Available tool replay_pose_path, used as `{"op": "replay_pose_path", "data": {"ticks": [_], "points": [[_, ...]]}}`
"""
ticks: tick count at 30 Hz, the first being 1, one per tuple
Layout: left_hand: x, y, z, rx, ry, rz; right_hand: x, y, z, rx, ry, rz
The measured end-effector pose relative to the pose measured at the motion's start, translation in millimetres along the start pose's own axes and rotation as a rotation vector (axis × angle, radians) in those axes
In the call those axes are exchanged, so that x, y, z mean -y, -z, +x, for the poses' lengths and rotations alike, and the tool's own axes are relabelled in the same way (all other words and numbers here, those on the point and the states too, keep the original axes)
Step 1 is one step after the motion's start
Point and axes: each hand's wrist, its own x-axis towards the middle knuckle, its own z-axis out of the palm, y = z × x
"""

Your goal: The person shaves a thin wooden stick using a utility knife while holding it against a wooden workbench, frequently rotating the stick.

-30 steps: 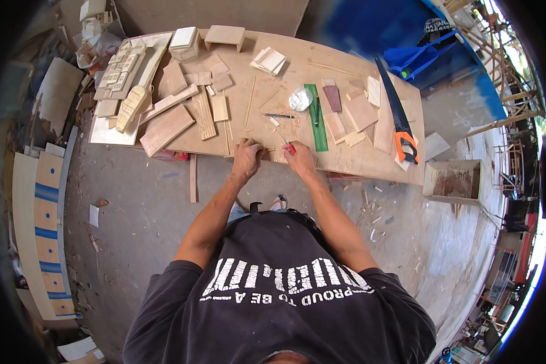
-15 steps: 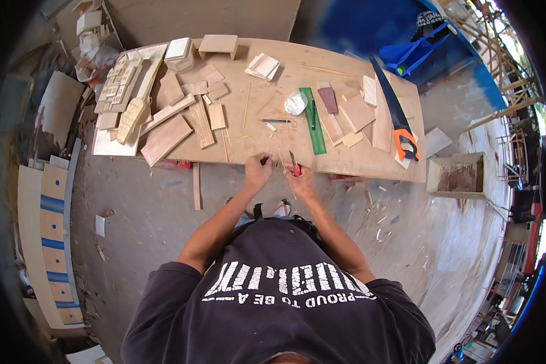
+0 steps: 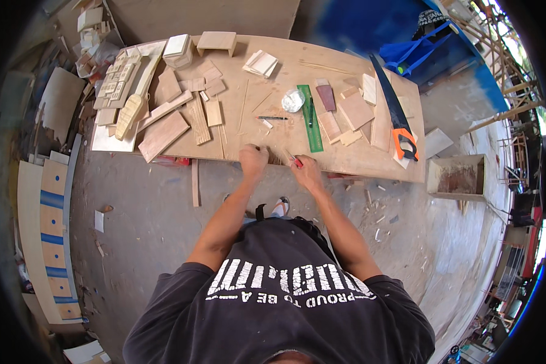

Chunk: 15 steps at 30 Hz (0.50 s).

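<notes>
My left hand (image 3: 253,158) is closed near the front edge of the plywood workbench (image 3: 288,51); what its fingertips grip is too small to make out. A short way to its right, my right hand (image 3: 307,171) holds a red-handled knife (image 3: 295,160), blade angled up and left. Just beyond my hands lie a pencil (image 3: 271,118) and a small pale offcut (image 3: 267,124). Behind them are a round white container (image 3: 292,101) and a green ruler (image 3: 315,138) with a dark slim tool on it. Thin sticks lie left of these.
Wood offcuts (image 3: 164,130) and a carved wooden model (image 3: 118,79) crowd the left. A handsaw (image 3: 403,142) with orange handle lies at right, near a blue bag (image 3: 411,47). A box (image 3: 455,175) stands right of the bench. Chips litter the floor.
Both hands and the knife first came down toward me, then moved back up slightly. The knife now points more leftward, and my right hand sits slightly farther right. Both hands keep their grips.
</notes>
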Motion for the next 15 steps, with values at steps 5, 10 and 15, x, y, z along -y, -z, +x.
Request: {"op": "replay_pose_path", "data": {"ticks": [5, 10, 15], "points": [[19, 41, 10, 0.099, -0.381, -0.074, 6, 7, 28, 0.123, 0.089, -0.094], [17, 45, 20, 0.266, -0.574, 0.113, 16, 11, 45, 0.156, 0.136, -0.190], [18, 37, 21, 0.285, -0.605, 0.116, 24, 11, 47, 0.195, 0.128, -0.190]]}}
